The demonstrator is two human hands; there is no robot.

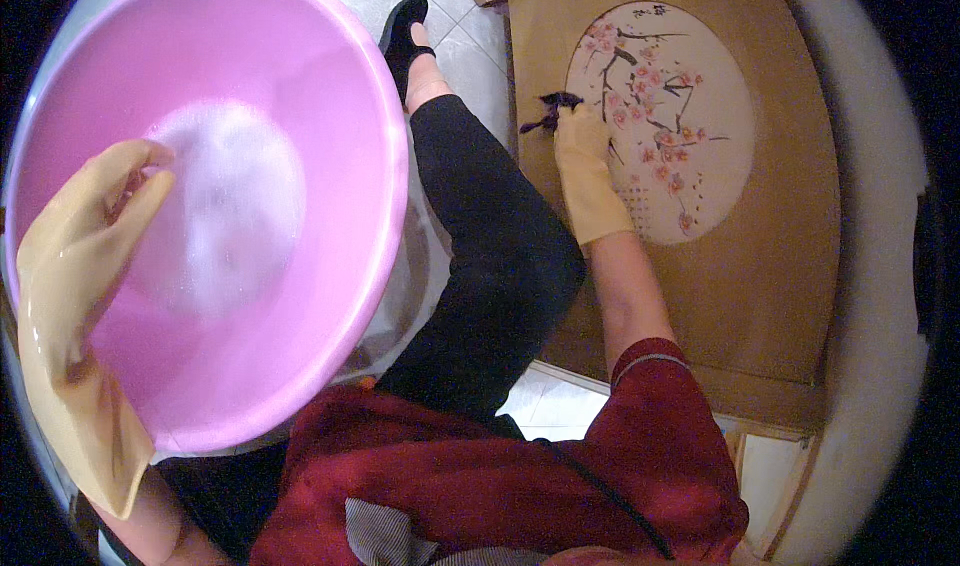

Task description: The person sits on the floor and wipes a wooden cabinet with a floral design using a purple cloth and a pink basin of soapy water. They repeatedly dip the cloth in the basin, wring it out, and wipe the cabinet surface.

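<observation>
My left hand (90,243), in a pale yellow rubber glove, is raised over the left side of a large pink plastic basin (352,191). Its fingers curl towards the thumb, and whether anything is between them cannot be told. Whitish, sudsy water (240,213) lies in the bottom of the basin. On the right, my right hand (585,138), gloved the same way, presses a dark purple cloth (555,110) on a brown wooden surface (780,288). The hand rests at the left edge of an oval panel (705,183) painted with pink blossoms and dark branches.
Between the basin and the wooden furniture are my bent leg (495,243) in black trousers and a black shoe (405,37) on the grey tiled floor (469,63). A pale wall (877,191) stands beyond the furniture's right edge. Wooden framing (795,483) shows at lower right.
</observation>
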